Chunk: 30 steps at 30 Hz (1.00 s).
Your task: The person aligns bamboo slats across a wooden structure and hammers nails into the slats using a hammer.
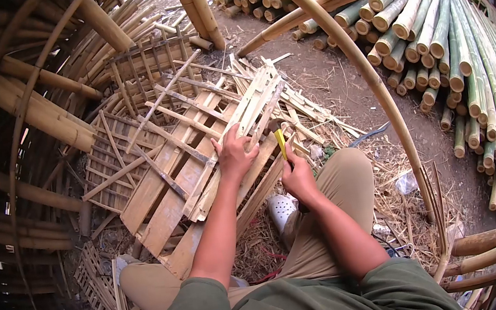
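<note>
My left hand (236,155) is on a bundle of pale split bamboo slats (259,96), its fingers curled over them. Whether a small piece sits between its fingertips, I cannot make out. My right hand (297,176) is closed around the yellow handle of a hammer (280,143), whose dark head is raised beside the slats, just right of my left hand. Beneath the slats lies a wooden plank platform (190,172), tilted across in front of my knees. Several thin wooden strips (172,137) lie crossed on its left part.
Cut bamboo poles (420,29) are stacked at the back and right. A curved bamboo pole (369,68) arches close on my right. Slatted wooden panels (111,152) lean at the left. Bamboo shavings (385,186) litter the ground near my white clog (281,210).
</note>
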### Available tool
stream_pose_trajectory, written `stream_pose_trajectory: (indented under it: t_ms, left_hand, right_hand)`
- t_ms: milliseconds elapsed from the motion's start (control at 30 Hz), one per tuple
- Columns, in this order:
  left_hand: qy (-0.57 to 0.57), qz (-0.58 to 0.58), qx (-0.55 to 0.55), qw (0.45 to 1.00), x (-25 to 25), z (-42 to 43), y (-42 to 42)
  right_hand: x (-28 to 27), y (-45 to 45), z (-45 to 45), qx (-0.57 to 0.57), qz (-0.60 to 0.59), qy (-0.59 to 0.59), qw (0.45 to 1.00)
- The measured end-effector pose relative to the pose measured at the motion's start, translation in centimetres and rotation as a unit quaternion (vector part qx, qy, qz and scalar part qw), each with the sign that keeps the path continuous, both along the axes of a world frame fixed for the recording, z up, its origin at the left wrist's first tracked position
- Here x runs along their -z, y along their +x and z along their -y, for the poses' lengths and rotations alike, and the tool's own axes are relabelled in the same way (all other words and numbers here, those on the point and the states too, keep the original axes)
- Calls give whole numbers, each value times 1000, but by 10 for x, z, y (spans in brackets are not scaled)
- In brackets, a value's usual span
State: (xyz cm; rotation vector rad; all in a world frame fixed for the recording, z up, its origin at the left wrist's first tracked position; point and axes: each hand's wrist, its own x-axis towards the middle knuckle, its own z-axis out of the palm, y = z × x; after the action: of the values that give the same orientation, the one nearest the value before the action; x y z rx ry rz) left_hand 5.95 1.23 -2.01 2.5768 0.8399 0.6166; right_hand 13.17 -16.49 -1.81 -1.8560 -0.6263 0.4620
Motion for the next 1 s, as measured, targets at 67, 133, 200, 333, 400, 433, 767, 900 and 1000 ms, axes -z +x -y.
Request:
stream_pose_trajectory:
  t_ms: [67, 133, 200, 333, 400, 433, 767, 900, 1000]
  left_hand:
    - [-4, 4, 3, 1000, -1, 0, 0]
    - [-8, 6, 4, 1000, 0, -1, -2]
    - [-8, 11, 7, 1000, 1, -1, -2]
    - [-8, 12, 5, 1000, 2, 0, -2]
    - [-11, 11, 7, 1000, 2, 0, -2]
    - [-12, 11, 7, 1000, 2, 0, -2]
    - [-1, -48, -9, 999, -11, 4, 5]
    - [12, 9, 11, 1000, -19, 0, 5]
    - [58, 71, 36, 995, -27, -4, 4]
  right_hand:
    - [7, 3, 1, -5, 1, -1, 1000]
    - [7, 3, 2, -12, 0, -2, 1000]
    - [4, 4, 3, -17, 21, -9, 1000]
    - [0, 5, 5, -33, 37, 0, 999]
    - [-12, 5, 7, -37, 29, -21, 999]
    - [-17, 5, 8, -43, 21, -43, 998]
    - [-3, 2, 3, -23, 38, -49, 998]
    - [7, 3, 0, 16, -55, -1, 998]
    - [10, 3, 1, 15, -84, -12, 996]
